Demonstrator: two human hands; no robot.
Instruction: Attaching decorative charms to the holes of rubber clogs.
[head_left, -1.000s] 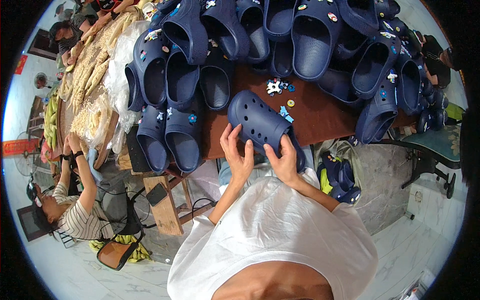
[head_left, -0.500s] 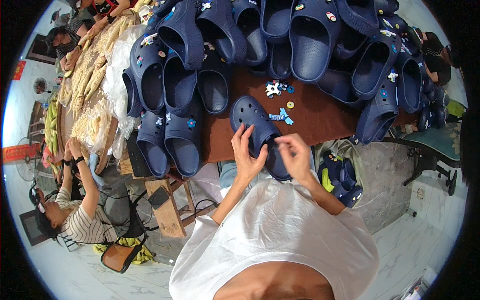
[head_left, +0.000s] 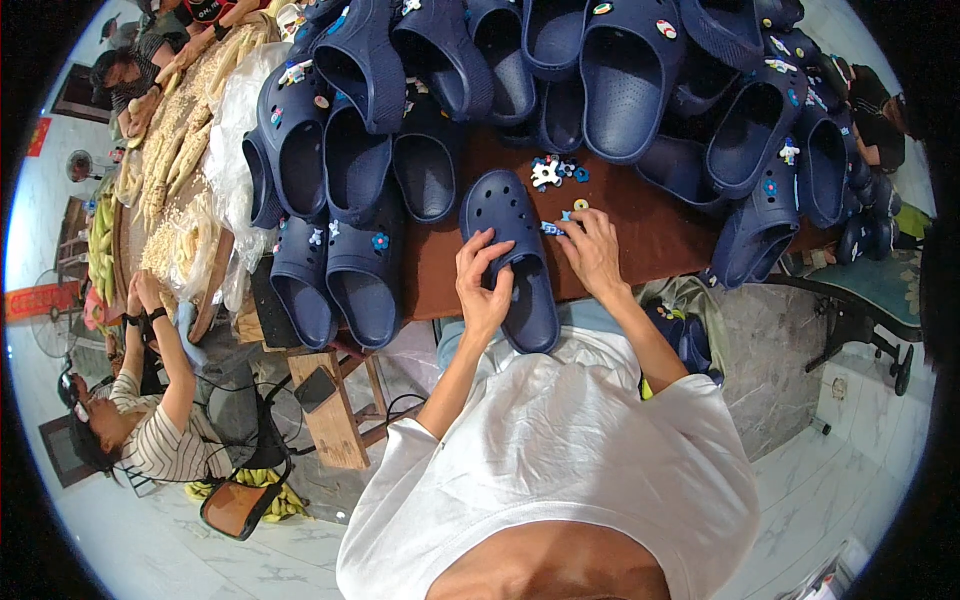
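Note:
A navy clog [head_left: 530,318] with round holes in its upper lies tilted at the table's near edge, its toe pointing away from me. My left hand [head_left: 482,285] grips its left side, with the thumb at the foot opening and fingers over the upper. To the right of the clog, my right hand [head_left: 597,258] rests with fingers apart and fingertips on a blue lettered shoe charm [head_left: 549,228], partly covering it. Just beyond lie a small yellow round charm [head_left: 581,204] and a cluster of white, blue and dark charms [head_left: 548,173].
Navy clogs with charms [head_left: 620,100] are heaped across the far side of the brown table [head_left: 440,275]. On the left, people work around a tray of corn [head_left: 180,160]. A wooden stool with a phone [head_left: 317,390] stands at my left, an office chair [head_left: 870,290] at right.
My right hand has moved from the clog's opening to the lettered charm on its right. The clog has turned more upright in view, while my left hand has kept its hold.

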